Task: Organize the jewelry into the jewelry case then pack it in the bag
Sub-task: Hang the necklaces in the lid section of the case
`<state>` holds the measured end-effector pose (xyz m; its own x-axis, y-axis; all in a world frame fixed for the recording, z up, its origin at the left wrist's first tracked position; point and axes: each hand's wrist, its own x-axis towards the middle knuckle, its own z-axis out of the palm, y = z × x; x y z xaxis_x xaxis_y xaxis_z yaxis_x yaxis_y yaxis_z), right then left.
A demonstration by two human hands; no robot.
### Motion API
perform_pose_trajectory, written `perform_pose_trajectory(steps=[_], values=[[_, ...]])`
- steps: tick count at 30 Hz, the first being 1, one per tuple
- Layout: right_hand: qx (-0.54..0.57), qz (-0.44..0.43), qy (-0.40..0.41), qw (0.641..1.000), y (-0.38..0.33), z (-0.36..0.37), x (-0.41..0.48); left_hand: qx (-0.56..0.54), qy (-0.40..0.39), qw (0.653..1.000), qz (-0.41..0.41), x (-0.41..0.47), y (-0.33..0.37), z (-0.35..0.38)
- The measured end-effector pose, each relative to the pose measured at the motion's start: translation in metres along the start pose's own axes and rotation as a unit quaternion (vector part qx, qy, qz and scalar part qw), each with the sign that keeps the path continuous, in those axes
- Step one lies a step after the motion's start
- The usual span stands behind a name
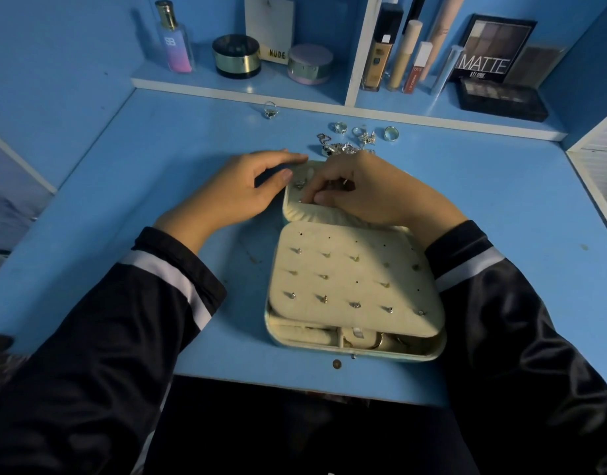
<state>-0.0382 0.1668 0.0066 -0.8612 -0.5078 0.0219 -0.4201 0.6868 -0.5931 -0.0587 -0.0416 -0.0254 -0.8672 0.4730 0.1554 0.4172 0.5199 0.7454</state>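
Note:
A cream jewelry case (355,347) lies open on the blue desk. Its earring panel (353,279) holds several small studs. The far half of the case (297,209) lies flat beyond it. My left hand (240,190) rests against the far half's left edge, fingers stretched over the top corner. My right hand (360,190) is over the far half with fingers curled down, pinching something small that I cannot make out. Loose silver rings (391,133) and a chain pile (333,147) lie just beyond the hands. One ring (270,110) sits alone farther back.
A shelf at the back holds a perfume bottle (175,39), round jars (237,56), foundation and lip tubes (394,53) and eyeshadow palettes (501,97). A small coin-like disc (336,364) lies near the desk's front edge. No bag is in view.

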Motion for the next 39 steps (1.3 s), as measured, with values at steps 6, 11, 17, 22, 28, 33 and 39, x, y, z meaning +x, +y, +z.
perform_pose_trajectory(steps=[6, 11, 17, 22, 28, 33, 39], values=[[0.006, 0.043, 0.045, 0.998, 0.002, -0.006, -0.006, 0.030, 0.014, 0.999, 0.026, -0.002, -0.004, -0.004], [-0.029, 0.009, 0.007, 1.000, -0.003, 0.000, -0.003, 0.050, 0.019, 0.998, 0.040, -0.002, -0.004, -0.002], [-0.028, 0.005, 0.038, 0.999, -0.001, -0.002, 0.002, 0.026, 0.016, 0.999, 0.016, -0.003, -0.003, -0.002], [-0.090, -0.025, 0.026, 0.995, -0.004, 0.000, 0.004, -0.007, -0.001, 1.000, -0.001, -0.003, -0.004, -0.002], [-0.064, -0.054, 0.026, 0.996, 0.000, 0.001, 0.000, -0.009, 0.001, 1.000, -0.001, -0.003, -0.005, -0.002], [0.009, 0.024, 0.091, 0.996, 0.004, -0.007, -0.008, 0.045, 0.040, 0.997, 0.052, -0.003, -0.005, -0.003], [-0.010, 0.084, 0.099, 0.992, 0.007, -0.011, -0.011, 0.088, 0.052, 0.988, 0.114, -0.006, 0.006, -0.005]])
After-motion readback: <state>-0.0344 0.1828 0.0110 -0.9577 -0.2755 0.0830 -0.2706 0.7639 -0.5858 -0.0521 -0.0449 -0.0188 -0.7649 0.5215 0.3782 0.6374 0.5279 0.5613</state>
